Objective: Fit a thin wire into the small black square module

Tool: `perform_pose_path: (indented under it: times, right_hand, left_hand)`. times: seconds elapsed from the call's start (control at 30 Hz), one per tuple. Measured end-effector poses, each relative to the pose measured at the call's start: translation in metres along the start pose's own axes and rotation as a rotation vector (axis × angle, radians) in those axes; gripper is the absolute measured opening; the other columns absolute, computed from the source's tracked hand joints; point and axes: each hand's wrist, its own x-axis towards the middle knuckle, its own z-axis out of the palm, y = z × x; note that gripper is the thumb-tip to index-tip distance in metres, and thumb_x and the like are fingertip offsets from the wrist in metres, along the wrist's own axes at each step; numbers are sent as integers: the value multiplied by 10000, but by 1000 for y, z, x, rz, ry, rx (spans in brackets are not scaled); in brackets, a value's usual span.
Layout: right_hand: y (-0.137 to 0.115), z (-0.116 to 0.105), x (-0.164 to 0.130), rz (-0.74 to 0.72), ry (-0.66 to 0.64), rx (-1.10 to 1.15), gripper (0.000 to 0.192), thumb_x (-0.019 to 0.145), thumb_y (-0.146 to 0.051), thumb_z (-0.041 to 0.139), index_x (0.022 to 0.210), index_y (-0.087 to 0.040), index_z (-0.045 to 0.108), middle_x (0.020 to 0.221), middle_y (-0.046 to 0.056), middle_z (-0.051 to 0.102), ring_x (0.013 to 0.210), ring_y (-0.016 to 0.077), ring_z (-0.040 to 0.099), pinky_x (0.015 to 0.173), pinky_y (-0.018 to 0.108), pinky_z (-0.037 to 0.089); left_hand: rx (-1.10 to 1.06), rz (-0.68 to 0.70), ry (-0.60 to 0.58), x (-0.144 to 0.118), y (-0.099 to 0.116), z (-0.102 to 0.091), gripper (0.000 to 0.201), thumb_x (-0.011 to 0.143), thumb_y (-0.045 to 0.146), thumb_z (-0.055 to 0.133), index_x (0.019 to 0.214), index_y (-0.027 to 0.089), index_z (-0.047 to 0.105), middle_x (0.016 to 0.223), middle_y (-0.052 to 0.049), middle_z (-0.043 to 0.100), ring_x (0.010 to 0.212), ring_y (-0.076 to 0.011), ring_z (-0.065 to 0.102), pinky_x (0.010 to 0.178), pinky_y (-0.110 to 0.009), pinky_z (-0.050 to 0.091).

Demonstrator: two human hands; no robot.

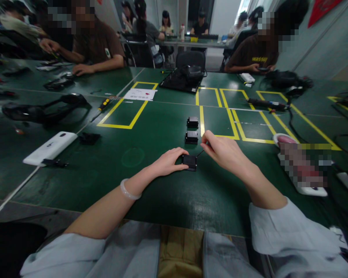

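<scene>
Three small black box-shaped parts lie in a row on the green table (pixel 150 193). My left hand (pixel 168 162) rests on the table and holds the nearest black part (pixel 190 162) by its left side. My right hand (pixel 224 152) hovers just right of it, fingertips pinched on a thin dark tool or wire (pixel 201 153) that points down at the part. The middle black part (pixel 191 137) and the far black part (pixel 193 122) sit untouched behind it.
A white power bank (pixel 50 148) lies at the left, a dark headset (pixel 43 110) behind it, and a screwdriver (pixel 104 105). Yellow tape boxes (pixel 124 125) mark the table. A laptop (pixel 181 82) sits far centre. Other people sit at the far edge. A white power strip (pixel 307 189) lies right.
</scene>
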Motion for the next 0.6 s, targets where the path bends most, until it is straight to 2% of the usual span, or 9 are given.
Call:
perform_pose_path:
  times: [0.17,0.4,0.6]
  right_hand:
    - [1,-1,-1,-28,11,14,129,945,-296,407,974,-203,492,875,50,670,698,168,583,552,263,256]
    - [-4,-5,0,38,-47,-125,301,983,-391,317,932,-197,541,766,66,677,647,183,596,537,278,224]
    - [-2,-2,-1,-3,-22,-45,238,961,-301,329,1091,-189,494,779,40,674,612,164,571,532,270,232]
  left_hand:
    - [-8,-1,-8,0,1,0,389,878,460,611,1160,200,548,1123,-75,605,1052,-252,578,902,-369,454]
    - [-26,-7,-8,0,1,-1,392,873,466,611,1162,207,556,1136,-75,603,1059,-255,575,896,-365,456]
    - [-17,-13,-11,0,1,-1,395,879,466,602,1170,204,551,1122,-80,606,1046,-257,577,886,-369,456]
